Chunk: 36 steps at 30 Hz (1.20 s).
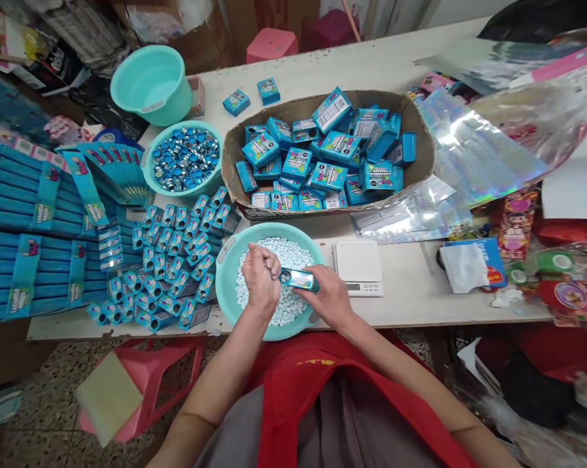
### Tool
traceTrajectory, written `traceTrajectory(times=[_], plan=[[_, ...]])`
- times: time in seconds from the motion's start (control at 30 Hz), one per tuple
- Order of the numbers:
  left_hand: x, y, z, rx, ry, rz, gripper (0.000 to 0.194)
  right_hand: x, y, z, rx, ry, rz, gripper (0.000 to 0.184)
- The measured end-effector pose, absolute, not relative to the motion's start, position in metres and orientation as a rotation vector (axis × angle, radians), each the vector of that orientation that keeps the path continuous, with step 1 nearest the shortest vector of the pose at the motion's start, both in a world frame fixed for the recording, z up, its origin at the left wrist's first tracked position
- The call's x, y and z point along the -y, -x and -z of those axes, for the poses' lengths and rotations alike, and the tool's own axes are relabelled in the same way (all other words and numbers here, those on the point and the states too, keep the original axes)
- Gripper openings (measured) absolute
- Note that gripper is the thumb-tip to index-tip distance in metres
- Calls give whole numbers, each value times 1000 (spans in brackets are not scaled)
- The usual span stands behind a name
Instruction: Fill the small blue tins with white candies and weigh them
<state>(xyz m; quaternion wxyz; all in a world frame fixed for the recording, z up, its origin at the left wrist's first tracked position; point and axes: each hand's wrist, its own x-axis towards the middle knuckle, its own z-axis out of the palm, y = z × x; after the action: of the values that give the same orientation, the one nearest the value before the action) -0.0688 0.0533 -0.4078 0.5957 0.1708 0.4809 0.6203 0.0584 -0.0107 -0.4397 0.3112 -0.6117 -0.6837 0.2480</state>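
Note:
My right hand (329,296) is closed around a small blue candy box (300,279), held tilted above a mint-green basin (228,286). A round opening shows at the box's left end. At that opening is my left hand (262,281), its fingers curled in; what they hold, if anything, is hidden. Many small pale candies (286,312) fill the basin below both hands. To the left stand many similar blue boxes (179,260) with round openings facing up. Behind them, a second mint-green basin (147,170) holds blue and silver caps (186,159).
A cardboard tray (232,188) of blue boxes lies behind the candy basin. On the right are a white digital scale (356,263) and shiny holographic sheets (483,156). A mint-green tub (149,81) stands at back left. A pink stool (151,383) is below the table's front edge.

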Motion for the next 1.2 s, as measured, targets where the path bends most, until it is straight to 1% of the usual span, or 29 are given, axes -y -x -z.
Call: traceTrajectory(times=[0.07, 0.13, 0.17, 0.23, 0.27, 0.33, 0.4, 0.47, 0.5, 0.53, 0.6, 0.7, 0.73, 0.77, 0.8, 0.87, 0.93, 1.0, 1.1, 1.2], plan=[[-54, 79, 416, -1205, -465, -1382, 49, 14, -68, 434, 1690, 1611, -715, 31], [-51, 94, 430, -1396, -714, -1195, 46, 18, -84, 428, 1530, 1649, -748, 34], [-49, 102, 438, -1497, -896, -1046, 41, 21, -94, 427, 1440, 1689, -735, 35], [-46, 116, 452, -1624, -1236, -768, 24, 24, -117, 429, 1286, 1782, -666, 36], [-45, 120, 456, -1654, -1347, -699, 18, 24, -129, 434, 1227, 1826, -620, 37], [-50, 120, 456, -1688, -1439, -754, 14, 22, -152, 449, 1145, 1896, -539, 39], [-67, 108, 448, -1664, -1482, -918, 14, 17, -169, 469, 1091, 1941, -495, 43], [-98, 84, 437, -1582, -1599, -1037, 15, 13, -180, 491, 1043, 1954, -491, 46], [-118, 69, 433, -1523, -1696, -1039, 16, 11, -182, 500, 1035, 1946, -503, 47], [-140, 51, 432, -1473, -1807, -998, 18, 11, -184, 507, 1043, 1931, -510, 48], [-183, 15, 436, -1373, -2071, -752, 30, 12, -184, 514, 1100, 1897, -474, 54], [-234, -37, 456, -1286, -2340, -243, 63, 22, -181, 506, 1179, 1886, -312, 65], [-246, -50, 463, -1278, -2387, -130, 72, 26, -180, 499, 1192, 1888, -259, 66], [-256, -60, 469, -1292, -2414, -70, 74, 31, -179, 492, 1208, 1886, -214, 64], [-263, -66, 472, -1313, -2419, -58, 71, 35, -178, 483, 1229, 1881, -174, 61], [-271, -66, 471, -1326, -2354, -167, 58, 41, -175, 467, 1278, 1862, -99, 57], [-268, -53, 460, -1233, -2206, -395, 50, 41, -170, 453, 1327, 1822, -62, 52], [-250, -33, 442, -1096, -1999, -674, 45, 34, -162, 444, 1377, 1742, -98, 46], [-201, -4, 418, -1029, -1514, -956, 36, 14, -144, 435, 1440, 1582, -206, 43], [-147, 17, 408, -1007, -797, -992, 37, -7, -123, 431, 1434, 1494, -271, 46]])
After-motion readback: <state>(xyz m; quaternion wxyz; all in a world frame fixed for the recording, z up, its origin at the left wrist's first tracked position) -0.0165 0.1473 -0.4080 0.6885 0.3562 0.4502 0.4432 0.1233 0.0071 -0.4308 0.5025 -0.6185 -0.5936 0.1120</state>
